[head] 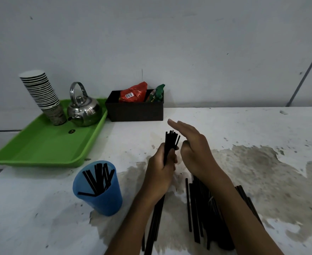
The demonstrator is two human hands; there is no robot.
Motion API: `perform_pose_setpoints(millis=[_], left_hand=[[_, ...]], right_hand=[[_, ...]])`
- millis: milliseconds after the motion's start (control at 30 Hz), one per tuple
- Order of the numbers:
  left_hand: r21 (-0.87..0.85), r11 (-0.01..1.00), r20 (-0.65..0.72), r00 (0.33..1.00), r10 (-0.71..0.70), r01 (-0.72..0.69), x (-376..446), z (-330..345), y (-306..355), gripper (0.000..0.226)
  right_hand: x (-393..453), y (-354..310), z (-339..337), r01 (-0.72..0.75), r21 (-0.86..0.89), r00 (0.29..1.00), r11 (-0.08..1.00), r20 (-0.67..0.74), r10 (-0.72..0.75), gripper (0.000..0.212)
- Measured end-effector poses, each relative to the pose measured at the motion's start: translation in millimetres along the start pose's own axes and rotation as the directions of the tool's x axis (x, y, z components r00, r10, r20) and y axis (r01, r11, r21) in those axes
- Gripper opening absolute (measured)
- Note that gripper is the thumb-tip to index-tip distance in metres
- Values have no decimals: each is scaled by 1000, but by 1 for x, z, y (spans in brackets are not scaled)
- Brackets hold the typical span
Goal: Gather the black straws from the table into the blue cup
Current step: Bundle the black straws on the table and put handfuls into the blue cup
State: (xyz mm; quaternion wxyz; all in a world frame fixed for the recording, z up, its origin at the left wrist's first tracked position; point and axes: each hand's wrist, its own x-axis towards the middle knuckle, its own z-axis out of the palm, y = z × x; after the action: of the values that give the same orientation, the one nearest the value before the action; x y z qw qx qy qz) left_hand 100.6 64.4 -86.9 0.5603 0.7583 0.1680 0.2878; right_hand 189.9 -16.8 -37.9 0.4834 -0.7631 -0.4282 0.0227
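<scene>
My left hand [161, 170] grips a bundle of black straws [170, 142] upright above the table, its top ends fanned out. My right hand [193, 144] is just to the right of the bundle, fingers straight and flat above the straw tips, holding nothing. The blue cup [103, 201] stands left of my left forearm with several black straws [100, 179] leaning inside. A loose pile of black straws [199, 208] lies on the table under my right forearm, and more straws [155, 223] run beneath my left forearm.
A green tray [41, 146] at the back left carries a stack of paper cups [41, 92] and a steel kettle [83, 107]. A dark box [135, 110] with snack packets stands against the wall. The white table [261, 129] is stained around the straws.
</scene>
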Motion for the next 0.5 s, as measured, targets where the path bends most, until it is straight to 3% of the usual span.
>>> perform_pose_setpoints(millis=[133, 233, 333, 500], left_hand=[[21, 1000, -30, 999, -17, 17, 2, 0, -4, 18], [-1, 999, -35, 998, -47, 47, 1, 0, 1, 37], [10, 997, -58, 995, -78, 79, 1, -1, 5, 49], [-147, 981, -151, 977, -151, 128, -1, 0, 11, 26]], right_hand=[[-4, -2, 2, -16, 2, 999, 1000, 32, 16, 64], [-9, -3, 8, 11, -23, 995, 1000, 100, -8, 62], [-8, -2, 10, -18, 86, 997, 996, 72, 12, 60], [-8, -6, 9, -73, 314, 997, 947, 28, 67, 54]])
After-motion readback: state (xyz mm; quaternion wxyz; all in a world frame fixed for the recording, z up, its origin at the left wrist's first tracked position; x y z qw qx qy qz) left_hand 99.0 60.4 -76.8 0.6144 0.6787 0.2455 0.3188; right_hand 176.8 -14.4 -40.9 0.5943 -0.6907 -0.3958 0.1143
